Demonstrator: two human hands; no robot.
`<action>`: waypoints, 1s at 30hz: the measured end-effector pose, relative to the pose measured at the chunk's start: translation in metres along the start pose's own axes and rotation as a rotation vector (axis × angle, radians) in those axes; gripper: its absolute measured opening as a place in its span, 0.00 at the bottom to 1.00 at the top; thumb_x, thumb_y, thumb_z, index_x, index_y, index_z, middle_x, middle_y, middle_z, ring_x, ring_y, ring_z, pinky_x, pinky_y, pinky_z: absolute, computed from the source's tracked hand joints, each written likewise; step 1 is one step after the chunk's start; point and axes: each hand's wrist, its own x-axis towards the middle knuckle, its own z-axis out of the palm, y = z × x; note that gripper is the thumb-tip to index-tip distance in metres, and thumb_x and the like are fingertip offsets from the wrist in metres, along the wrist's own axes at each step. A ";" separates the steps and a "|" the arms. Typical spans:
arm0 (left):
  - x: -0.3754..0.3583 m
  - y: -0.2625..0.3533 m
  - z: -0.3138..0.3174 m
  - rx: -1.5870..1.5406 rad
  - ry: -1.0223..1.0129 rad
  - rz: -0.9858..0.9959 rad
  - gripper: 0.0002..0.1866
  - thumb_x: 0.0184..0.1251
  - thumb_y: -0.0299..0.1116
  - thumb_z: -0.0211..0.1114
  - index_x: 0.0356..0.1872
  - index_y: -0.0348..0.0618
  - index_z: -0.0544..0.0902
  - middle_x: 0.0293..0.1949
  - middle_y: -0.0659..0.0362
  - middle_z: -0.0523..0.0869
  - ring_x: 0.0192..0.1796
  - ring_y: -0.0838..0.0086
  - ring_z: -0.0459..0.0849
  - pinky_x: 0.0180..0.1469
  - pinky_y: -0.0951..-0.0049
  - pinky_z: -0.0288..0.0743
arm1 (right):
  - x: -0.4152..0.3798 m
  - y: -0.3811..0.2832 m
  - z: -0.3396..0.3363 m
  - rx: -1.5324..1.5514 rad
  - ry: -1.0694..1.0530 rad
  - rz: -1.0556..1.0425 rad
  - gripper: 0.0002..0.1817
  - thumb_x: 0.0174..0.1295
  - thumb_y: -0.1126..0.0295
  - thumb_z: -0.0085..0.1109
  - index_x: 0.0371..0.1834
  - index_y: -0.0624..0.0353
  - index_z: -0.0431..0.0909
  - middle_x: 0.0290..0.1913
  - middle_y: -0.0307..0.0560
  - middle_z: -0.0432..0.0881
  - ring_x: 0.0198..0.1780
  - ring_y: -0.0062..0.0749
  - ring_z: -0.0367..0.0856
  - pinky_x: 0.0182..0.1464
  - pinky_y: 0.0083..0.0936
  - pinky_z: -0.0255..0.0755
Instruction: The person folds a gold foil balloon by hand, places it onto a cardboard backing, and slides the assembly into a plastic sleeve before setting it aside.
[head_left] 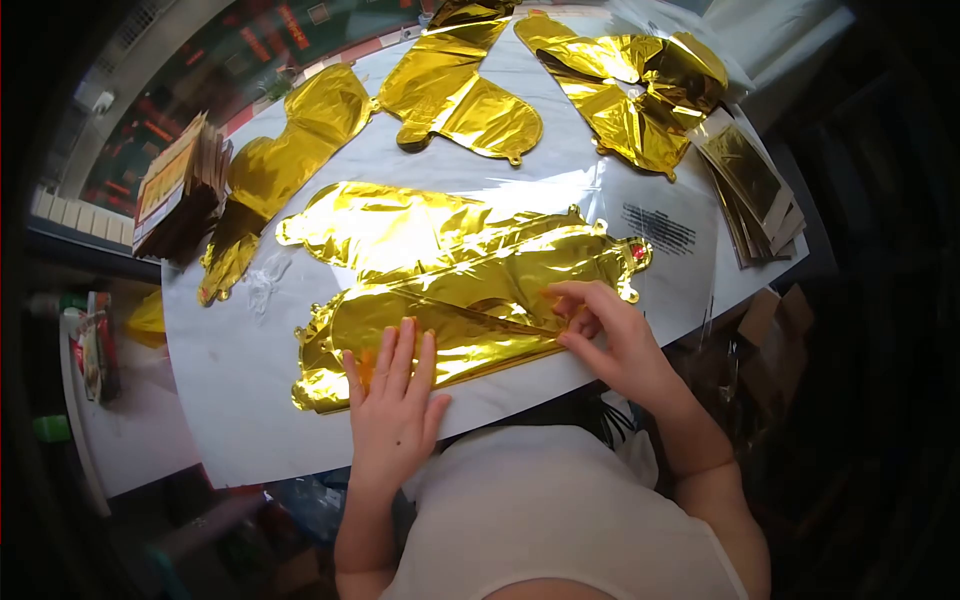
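Observation:
In front of me, at the near edge of the table, lies a stack of flat gold foil balloons [480,290], creased and shiny. My left hand [393,420] rests flat on its left part with the fingers spread. My right hand [618,345] pinches a fold of the top balloon's near edge between thumb and fingers, toward the right end. A small red mark shows on the tab at the stack's right end. Just beyond the stack, another flat gold foil balloon [385,225] partly touches it, washed out by glare.
More gold foil balloons lie at the far left [290,155], far middle [455,90] and far right [640,90]. Packet stacks stand at the left edge [180,195] and right edge [755,185]. Crumpled clear plastic [265,280] and printed plastic film [660,228] lie on the white table [245,400].

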 end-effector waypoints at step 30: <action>-0.001 -0.002 0.008 0.012 0.024 -0.004 0.43 0.74 0.50 0.62 0.84 0.38 0.62 0.86 0.43 0.56 0.88 0.49 0.53 0.83 0.29 0.31 | -0.002 0.005 -0.008 -0.321 0.087 -0.011 0.12 0.63 0.78 0.71 0.49 0.62 0.84 0.37 0.43 0.83 0.42 0.35 0.83 0.47 0.30 0.79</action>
